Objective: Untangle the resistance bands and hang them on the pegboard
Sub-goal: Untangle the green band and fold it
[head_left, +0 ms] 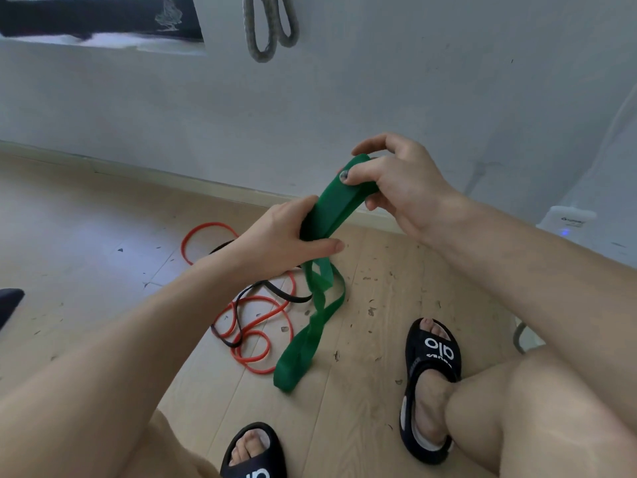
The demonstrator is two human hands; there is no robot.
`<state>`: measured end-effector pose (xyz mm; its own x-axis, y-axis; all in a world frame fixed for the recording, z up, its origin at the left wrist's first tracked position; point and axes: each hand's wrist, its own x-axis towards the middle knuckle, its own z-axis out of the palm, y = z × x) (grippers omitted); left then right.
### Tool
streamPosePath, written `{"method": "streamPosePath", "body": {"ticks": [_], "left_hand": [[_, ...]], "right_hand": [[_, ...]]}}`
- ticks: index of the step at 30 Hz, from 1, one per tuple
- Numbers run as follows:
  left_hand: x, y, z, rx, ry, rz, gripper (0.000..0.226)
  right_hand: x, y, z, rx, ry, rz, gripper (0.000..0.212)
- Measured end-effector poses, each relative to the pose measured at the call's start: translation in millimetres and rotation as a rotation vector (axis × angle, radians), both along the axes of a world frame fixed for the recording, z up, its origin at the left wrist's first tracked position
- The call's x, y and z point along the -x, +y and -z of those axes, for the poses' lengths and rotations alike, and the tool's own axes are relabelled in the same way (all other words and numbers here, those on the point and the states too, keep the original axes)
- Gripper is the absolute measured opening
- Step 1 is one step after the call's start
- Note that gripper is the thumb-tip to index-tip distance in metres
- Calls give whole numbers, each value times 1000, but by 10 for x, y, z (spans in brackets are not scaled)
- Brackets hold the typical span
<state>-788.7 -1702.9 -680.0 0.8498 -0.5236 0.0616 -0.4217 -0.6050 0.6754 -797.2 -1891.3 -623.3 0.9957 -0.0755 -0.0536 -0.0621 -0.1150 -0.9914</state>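
Bare knees and black sandals (432, 381) frame the green band (331, 215) held up between both hands.
Left hand (286, 239) grips its middle and right hand (396, 181) pinches the top end; the tail dangles twisted below. Best to slide the left hand downward, flattening twists, clear of the red band (256, 317) and black band (275, 291) tangled on the floor beneath the left wrist.

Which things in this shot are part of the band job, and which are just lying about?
Part of the job:
- green band, held by left hand and right hand
- red band on the floor
- black band, tangled with the red one
- grey loops hanging on the wall

Just lying about:
- white device by the wall
- black sandals
- debris specks on the floor
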Motion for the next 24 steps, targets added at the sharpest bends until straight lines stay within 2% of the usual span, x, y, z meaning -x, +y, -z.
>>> {"method": "streamPosePath", "body": {"ticks": [5, 8, 13, 18, 22, 24], "left_hand": [[-61, 49, 81, 37, -1, -9, 32], [-70, 6, 108, 43, -21, 11, 27], [-95, -140, 160, -53, -12, 95, 30], [-101, -299, 173, -147, -12, 168, 26], [-56, -405, 130, -156, -36, 200, 24], [-21, -438, 94, -167, -38, 206, 26]], "right_hand": [[-56, -35, 7, -212, 80, 76, 31], [-84, -130, 23, -181, 127, 38, 30], [-49, -332, 59, 80, 208, -104, 30], [66, -472, 96, 475, 154, -135, 36], [201, -584, 112, 839, -18, -102, 48], [261, -534, 89, 827, -167, -93, 46]]}}
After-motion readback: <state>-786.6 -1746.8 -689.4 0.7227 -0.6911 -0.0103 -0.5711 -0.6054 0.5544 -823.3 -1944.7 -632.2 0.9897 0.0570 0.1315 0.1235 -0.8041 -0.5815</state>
